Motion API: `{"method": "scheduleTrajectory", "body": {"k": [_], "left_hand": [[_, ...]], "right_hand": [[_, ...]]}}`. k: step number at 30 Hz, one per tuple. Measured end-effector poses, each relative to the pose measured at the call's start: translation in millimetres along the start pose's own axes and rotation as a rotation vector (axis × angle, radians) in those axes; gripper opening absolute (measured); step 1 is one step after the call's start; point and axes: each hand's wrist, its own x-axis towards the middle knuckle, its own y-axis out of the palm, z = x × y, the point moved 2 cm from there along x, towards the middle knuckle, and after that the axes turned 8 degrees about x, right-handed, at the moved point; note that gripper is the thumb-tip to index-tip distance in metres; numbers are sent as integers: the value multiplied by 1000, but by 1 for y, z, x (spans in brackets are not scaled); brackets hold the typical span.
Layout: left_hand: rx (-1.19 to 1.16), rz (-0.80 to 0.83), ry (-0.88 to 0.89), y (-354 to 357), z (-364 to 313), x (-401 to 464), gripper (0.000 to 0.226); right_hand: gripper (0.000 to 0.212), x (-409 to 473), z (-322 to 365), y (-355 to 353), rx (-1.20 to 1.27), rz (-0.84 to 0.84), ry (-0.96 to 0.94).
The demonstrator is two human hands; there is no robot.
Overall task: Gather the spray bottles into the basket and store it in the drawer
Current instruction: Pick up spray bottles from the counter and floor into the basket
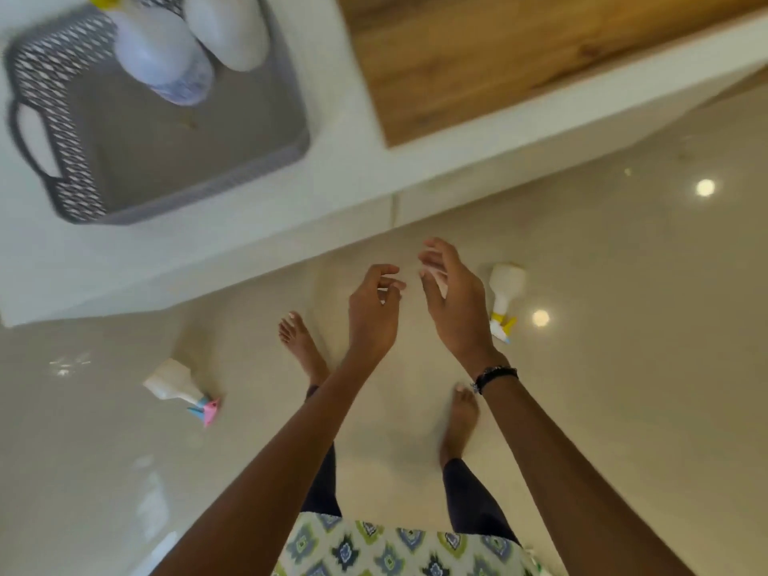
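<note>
Head view, looking down over the person's body toward the floor. Nearest the camera, both forearms reach forward over two bare feet. The left hand [374, 315] is empty, fingers loosely curled. The right hand [451, 299], with a dark bracelet at the wrist, is spread and empty, grasping nothing.

Two spray bottles lie on their sides on the pale glossy floor [623, 367], not yet gathered. The yellow-nozzle bottle [504, 295] lies just beside the right hand, on its outer side. The pink-nozzle bottle [178, 386] lies well apart from the left hand, toward the left edge of view.

Judgement on the step in hand: the yellow-nozzle bottle is the natural next pick for the right hand. A grasp round the white body, not the nozzle, should hold better and avoid pressing the trigger. The glossy floor may let the bottle slide or roll when nudged, so the hand should come down over it rather than from the side.

Farther off, the grey basket [137, 218] sits on the white counter [208, 259], beyond the hands and to their left. It holds two white bottles [162, 56] at its far end; the near part is unoccupied. The picture is blurred there. No drawer can be identified with certainty.
</note>
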Motion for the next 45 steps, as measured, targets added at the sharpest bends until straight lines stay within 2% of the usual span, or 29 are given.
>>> {"method": "scheduleTrajectory", "body": {"k": [7,11,14,17,22,25,28,32,35,38,42,45], "left_hand": [[-22,244,-186,141,30,-56,24],[-64,295,-300,190,48,-60,15],[-130,315,-429,218,64,-50,14],[-208,332,-495,243,86,-31,14],[-206,336,-485,286,129,9,24],[-191,349,-462,310,155,38,27],[-166,354,-440,326,175,63,28],[-166,343,-433,335,192,82,27],[-145,336,-428,331,198,81,28],[-51,329,-393,317,199,68,30],[33,332,-376,274,186,44,32],[95,427,-358,230,160,27,25]], "right_hand": [[41,-66,-128,-109,-273,130,133],[47,-76,-191,-139,-471,198,161],[52,-69,-234,-141,-543,239,164],[57,-49,-277,-129,-537,196,172],[85,12,-349,-97,-417,72,289],[96,50,-385,-80,-487,78,273],[96,78,-412,-68,-604,138,240],[77,85,-428,-56,-669,147,166],[77,75,-428,-51,-619,163,169],[79,57,-424,-49,-462,155,242],[74,30,-381,-51,-182,39,379],[72,13,-330,-53,-11,53,443]]}}
